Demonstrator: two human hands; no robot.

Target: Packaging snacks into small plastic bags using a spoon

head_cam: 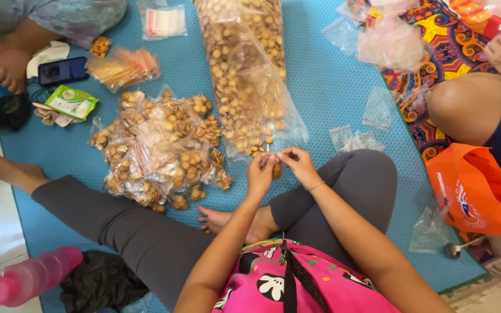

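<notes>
Both forearms are raised from the lower middle of the frame toward its centre, where the hands are brought close together. The left hand (260, 174) is held just left of centre, fingers curled and pinched at the tips. The right hand (298, 164) is set just beside it — thumb and forefinger pressed together, wrist bent inward. The fingertips of both hands are nearly met — something small is pinched between them.
</notes>
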